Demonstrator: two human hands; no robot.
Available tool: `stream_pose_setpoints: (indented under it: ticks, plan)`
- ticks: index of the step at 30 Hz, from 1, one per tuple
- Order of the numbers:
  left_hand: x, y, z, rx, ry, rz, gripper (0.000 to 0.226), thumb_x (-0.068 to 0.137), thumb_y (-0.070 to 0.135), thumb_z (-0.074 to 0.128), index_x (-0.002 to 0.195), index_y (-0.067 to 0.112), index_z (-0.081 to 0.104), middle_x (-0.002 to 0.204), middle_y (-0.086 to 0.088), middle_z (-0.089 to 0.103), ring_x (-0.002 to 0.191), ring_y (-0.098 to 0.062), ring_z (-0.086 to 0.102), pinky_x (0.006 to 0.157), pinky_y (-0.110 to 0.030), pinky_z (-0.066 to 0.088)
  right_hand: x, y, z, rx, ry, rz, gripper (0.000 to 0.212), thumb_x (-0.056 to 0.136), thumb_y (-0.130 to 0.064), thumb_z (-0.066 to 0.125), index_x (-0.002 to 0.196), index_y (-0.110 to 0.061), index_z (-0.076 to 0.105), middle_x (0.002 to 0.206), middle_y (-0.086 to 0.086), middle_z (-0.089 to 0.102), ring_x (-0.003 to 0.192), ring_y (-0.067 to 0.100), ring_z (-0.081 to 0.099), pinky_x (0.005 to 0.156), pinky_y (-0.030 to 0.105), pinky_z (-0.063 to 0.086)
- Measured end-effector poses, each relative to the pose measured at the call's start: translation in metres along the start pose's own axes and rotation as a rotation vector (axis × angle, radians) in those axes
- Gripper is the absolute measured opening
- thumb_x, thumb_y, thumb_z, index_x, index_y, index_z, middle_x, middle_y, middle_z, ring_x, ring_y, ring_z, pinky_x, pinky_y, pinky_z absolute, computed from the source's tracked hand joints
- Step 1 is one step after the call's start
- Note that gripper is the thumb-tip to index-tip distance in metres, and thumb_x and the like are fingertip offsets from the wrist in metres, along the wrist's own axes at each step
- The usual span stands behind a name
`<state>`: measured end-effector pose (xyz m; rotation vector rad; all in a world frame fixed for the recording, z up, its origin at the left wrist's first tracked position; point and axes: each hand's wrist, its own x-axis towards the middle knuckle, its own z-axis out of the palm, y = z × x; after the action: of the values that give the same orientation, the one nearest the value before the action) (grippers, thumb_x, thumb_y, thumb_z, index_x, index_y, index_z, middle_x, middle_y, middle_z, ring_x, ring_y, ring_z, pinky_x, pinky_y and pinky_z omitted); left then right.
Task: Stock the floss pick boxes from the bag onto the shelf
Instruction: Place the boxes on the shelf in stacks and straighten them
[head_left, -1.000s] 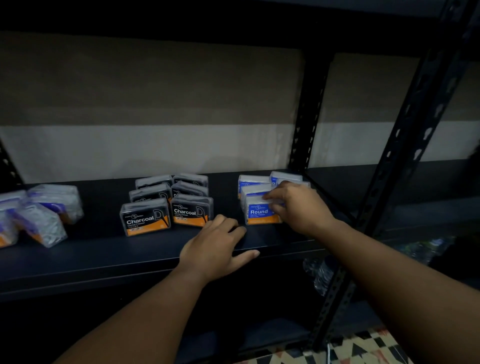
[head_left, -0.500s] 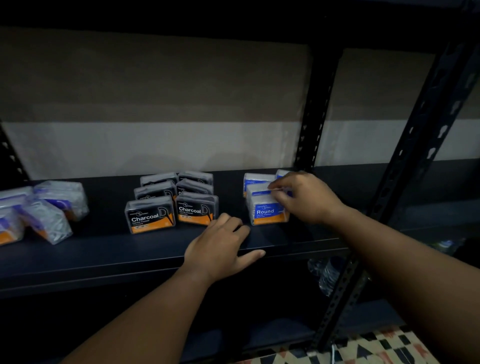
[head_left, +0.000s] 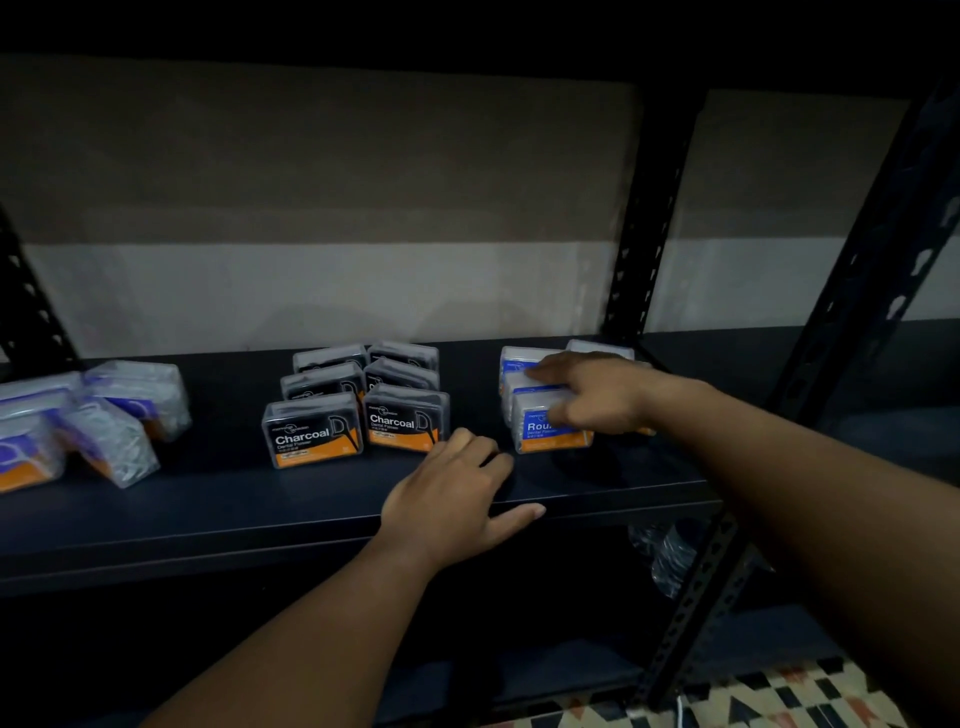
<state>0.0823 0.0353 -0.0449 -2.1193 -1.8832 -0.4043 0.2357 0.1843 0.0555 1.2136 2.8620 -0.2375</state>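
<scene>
Several blue-and-orange "Round" floss pick boxes (head_left: 540, 431) stand in rows at the right of the dark shelf (head_left: 208, 514). My right hand (head_left: 597, 397) lies over them: thumb on the front box's face, index finger stretched left across the box behind. Its palm covers a box at the front right, of which only an orange corner shows. My left hand (head_left: 452, 499) rests flat on the shelf's front edge with fingers apart, holding nothing. Several black "Charcoal" boxes (head_left: 311, 434) stand in two columns just left of it.
Clear purple-and-orange boxes (head_left: 109, 431) lie tumbled at the shelf's far left. A black perforated upright (head_left: 852, 291) crosses in front at the right, above my right forearm. Crinkled clear plastic (head_left: 670, 556) shows below the shelf. A patterned floor (head_left: 753, 696) lies at the bottom right.
My right hand went from the front-right Round box to the rear boxes, then came forward and left over the front ones. My left hand stayed on the shelf edge.
</scene>
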Motion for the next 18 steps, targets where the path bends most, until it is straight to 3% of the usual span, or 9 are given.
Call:
stream_pose_setpoints:
  ticks: [5,18]
  plan:
    - [-0.0004,0.0005,0.0011,0.011,0.014,0.010,0.069,0.091,0.074,0.034,0.124,0.019,0.061,0.119,0.003,0.057,0.112,-0.017,0.046,0.097,-0.032,0.044,-0.0047,0.0017,0.0003,-0.042,0.051,-0.076,0.067,0.083,-0.042,0.060,0.147,-0.035,0.038,0.153,-0.007,0.039,0.136,0.017,0.041,0.112,0.033,0.034]
    - [-0.0007,0.0011,-0.0004,0.010,0.001,0.000,0.068,0.091,0.074,0.034,0.126,0.021,0.060,0.123,0.004,0.055,0.115,-0.016,0.044,0.098,-0.032,0.043,-0.0071,0.0067,-0.0006,-0.075,0.100,-0.105,0.064,0.083,-0.053,0.063,0.142,-0.037,0.044,0.146,-0.008,0.047,0.130,0.016,0.046,0.107,0.034,0.038]
